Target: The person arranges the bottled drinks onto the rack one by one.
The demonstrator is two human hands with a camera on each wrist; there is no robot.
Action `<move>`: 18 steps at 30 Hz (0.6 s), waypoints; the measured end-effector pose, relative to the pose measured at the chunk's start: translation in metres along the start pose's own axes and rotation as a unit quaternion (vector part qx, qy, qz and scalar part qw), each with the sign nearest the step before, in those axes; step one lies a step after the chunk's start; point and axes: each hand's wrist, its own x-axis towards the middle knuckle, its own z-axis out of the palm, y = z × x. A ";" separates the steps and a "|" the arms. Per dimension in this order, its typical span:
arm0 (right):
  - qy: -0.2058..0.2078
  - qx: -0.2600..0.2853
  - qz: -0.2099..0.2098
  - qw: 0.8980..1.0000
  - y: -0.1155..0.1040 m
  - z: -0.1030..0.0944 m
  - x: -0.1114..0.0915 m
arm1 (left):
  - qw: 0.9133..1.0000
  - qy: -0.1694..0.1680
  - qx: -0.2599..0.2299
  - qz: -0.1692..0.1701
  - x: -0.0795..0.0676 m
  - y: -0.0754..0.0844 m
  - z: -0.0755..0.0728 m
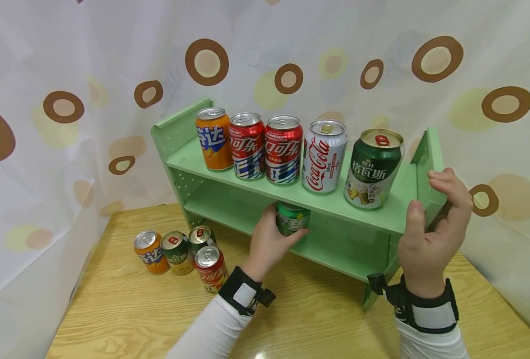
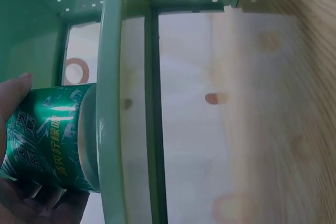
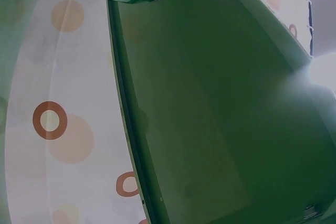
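Observation:
My left hand (image 1: 269, 239) grips a green soda can (image 1: 292, 219) on the lower level of the light green two-level shelf (image 1: 229, 212). The can is upright, its top partly hidden under the upper board's front edge. In the left wrist view the green can (image 2: 50, 135) appears sideways, its base end right at the lower board's edge, with thumb and fingers around it. Close to the shelf's right side panel (image 1: 433, 144), my right hand (image 1: 435, 234) has its fingers loosely bent, thumb apart, and no can in it.
Along the upper level stand an orange can (image 1: 213, 139), two red cola cans (image 1: 284, 154), a white cola can (image 1: 324, 159) and a dark green-and-white can (image 1: 373, 172). Several more cans (image 1: 177, 254) cluster on the wooden table (image 1: 126, 319) at left. Patterned sheeting (image 1: 112, 45) hangs behind.

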 end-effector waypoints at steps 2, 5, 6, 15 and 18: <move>-0.001 -0.001 0.000 1.000 0.000 0.000 0.000 | 1.000 -0.004 0.001 0.003 0.000 0.002 0.004; -0.001 -0.002 0.001 1.000 0.001 -0.001 0.000 | 1.000 -0.008 0.004 0.007 0.000 0.004 0.009; -0.001 -0.001 0.002 1.000 0.001 -0.001 -0.001 | 1.000 -0.009 0.004 0.009 0.000 0.006 0.011; -0.001 -0.002 0.004 1.000 0.000 0.000 0.000 | 1.000 -0.018 0.016 0.016 -0.002 0.016 0.027; -0.001 -0.002 0.004 1.000 0.000 0.000 0.000 | 0.999 -0.019 0.015 0.023 -0.003 0.019 0.031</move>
